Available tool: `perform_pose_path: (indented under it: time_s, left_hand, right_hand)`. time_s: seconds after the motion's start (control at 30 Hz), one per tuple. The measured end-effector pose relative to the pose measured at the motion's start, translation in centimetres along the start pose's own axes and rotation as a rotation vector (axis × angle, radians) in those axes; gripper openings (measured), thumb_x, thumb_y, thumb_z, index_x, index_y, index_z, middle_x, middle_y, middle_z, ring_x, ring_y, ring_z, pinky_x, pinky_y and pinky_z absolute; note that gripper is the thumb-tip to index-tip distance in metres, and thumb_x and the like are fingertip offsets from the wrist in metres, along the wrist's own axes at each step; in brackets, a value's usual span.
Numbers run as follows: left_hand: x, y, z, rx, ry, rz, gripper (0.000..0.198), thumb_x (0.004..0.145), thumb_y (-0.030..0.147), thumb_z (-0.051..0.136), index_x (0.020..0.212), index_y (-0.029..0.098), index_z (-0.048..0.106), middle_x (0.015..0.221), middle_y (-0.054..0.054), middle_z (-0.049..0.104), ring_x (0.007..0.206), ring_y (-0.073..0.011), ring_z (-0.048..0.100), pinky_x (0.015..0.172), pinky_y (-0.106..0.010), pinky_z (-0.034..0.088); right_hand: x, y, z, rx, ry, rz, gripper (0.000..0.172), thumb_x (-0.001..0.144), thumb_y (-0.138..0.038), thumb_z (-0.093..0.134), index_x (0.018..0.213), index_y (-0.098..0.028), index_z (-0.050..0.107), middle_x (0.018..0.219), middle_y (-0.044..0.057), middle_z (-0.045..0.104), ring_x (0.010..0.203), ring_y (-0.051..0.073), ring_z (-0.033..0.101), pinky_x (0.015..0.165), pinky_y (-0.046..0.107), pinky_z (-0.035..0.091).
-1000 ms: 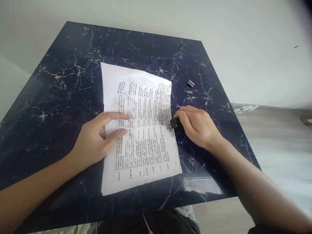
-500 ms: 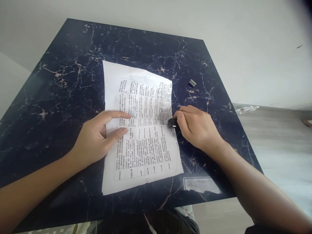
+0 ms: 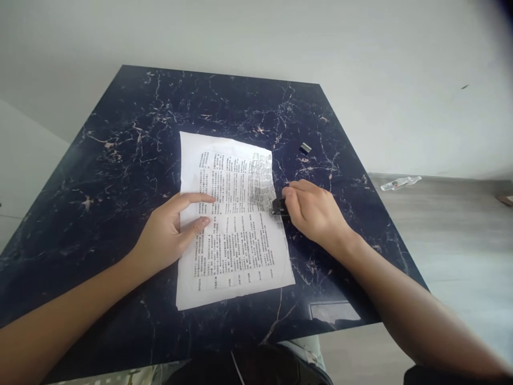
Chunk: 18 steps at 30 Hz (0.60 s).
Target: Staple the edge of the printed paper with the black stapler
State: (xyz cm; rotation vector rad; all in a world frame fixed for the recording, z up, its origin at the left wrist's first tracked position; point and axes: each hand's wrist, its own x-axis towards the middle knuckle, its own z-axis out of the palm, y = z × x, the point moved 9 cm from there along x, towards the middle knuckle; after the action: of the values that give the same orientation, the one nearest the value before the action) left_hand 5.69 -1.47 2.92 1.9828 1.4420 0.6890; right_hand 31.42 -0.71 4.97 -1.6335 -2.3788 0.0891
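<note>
A printed sheet of paper, seemingly with another under it, lies on the dark table. Rows of what look like staples crowd its upper right edge. My left hand rests on the left side of the paper, thumb and forefinger apart, holding nothing. In my right hand, closed fingers grip a small black stapler, whose front end sits over the paper's right edge. Most of the stapler's body is hidden by the hand. A short strip of staples lies on the table beyond my right hand.
The dark marbled table has its far edge near a pale wall. On the floor to the right lies a clear plastic bottle. Part of a brown object shows at the right edge.
The view has shifted, so the table's far edge appears lower. Both hands keep about the same places on the paper, and the stapler stays at its right edge.
</note>
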Motion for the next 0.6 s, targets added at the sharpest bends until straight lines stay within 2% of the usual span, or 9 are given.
perform_pose_path:
  time_s: [0.1,0.13,0.2,0.33,0.43,0.5,0.6]
  left_hand:
    - [0.1,0.1,0.4,0.024,-0.022,0.006,0.031,0.096,0.036,0.068,0.126,0.030,0.071,0.126,-0.009,0.071,0.072,-0.0169,0.068,0.054,-0.028,0.055]
    - [0.1,0.0,0.7,0.034,-0.036,0.008,0.031,0.096,0.035,0.067,0.127,0.030,0.071,0.128,-0.009,0.070,0.087,-0.0222,0.072,0.064,-0.033,0.061]
    - [0.0,-0.1,1.1,0.071,-0.054,0.020,0.034,0.096,0.035,0.067,0.129,0.030,0.070,0.134,-0.009,0.067,0.112,-0.0302,0.071,0.084,-0.044,0.065]
    - [0.0,-0.6,1.0,0.196,-0.027,0.077,0.044,0.093,0.040,0.070,0.136,0.032,0.068,0.153,-0.009,0.055,0.142,-0.0389,0.052,0.113,-0.066,0.049]
    - [0.1,-0.9,0.9,0.242,-0.015,0.120,0.046,0.093,0.043,0.071,0.138,0.032,0.068,0.165,-0.006,0.044,0.153,-0.0413,0.038,0.121,-0.072,0.037]
    - [0.2,-1.1,0.9,0.252,-0.024,0.128,0.042,0.094,0.043,0.071,0.134,0.032,0.071,0.167,-0.005,0.041,0.156,-0.0419,0.034,0.122,-0.074,0.034]
    - [0.3,-1.2,1.1,0.265,-0.031,0.124,0.038,0.094,0.043,0.071,0.129,0.032,0.075,0.170,-0.005,0.037,0.160,-0.0448,0.025,0.123,-0.079,0.025]
  right_hand:
    - [0.1,3.1,-2.0,0.002,0.094,0.122,0.053,0.111,-0.034,0.027,0.062,-0.023,0.045,0.070,0.008,0.053,0.067,0.021,0.049,0.056,0.036,0.030]
    - [0.1,4.0,-2.4,0.002,0.090,0.132,0.053,0.111,-0.037,0.027,0.063,-0.023,0.045,0.072,0.008,0.053,0.067,0.021,0.048,0.057,0.036,0.031]
    - [0.3,4.9,-2.3,0.065,-0.011,0.070,0.053,0.112,-0.044,0.027,0.070,-0.022,0.051,0.080,0.008,0.058,0.069,0.021,0.051,0.060,0.036,0.034]
    - [0.0,4.9,-1.0,0.186,-0.285,-0.129,0.041,0.104,-0.061,0.048,0.101,-0.023,0.063,0.099,0.007,0.067,0.083,0.023,0.061,0.068,0.034,0.041]
    - [-0.1,5.3,-0.5,0.139,-0.350,-0.147,0.034,0.097,-0.055,0.061,0.106,-0.023,0.063,0.097,0.006,0.070,0.079,0.022,0.063,0.067,0.034,0.042]
    - [0.2,6.0,-0.7,0.055,-0.285,-0.060,0.027,0.097,-0.049,0.061,0.099,-0.022,0.062,0.087,0.005,0.069,0.071,0.021,0.060,0.063,0.034,0.040]
    - [0.5,6.3,-2.4,0.007,-0.051,0.154,0.022,0.094,-0.042,0.062,0.091,-0.021,0.058,0.081,0.006,0.068,0.065,0.020,0.058,0.057,0.035,0.040]
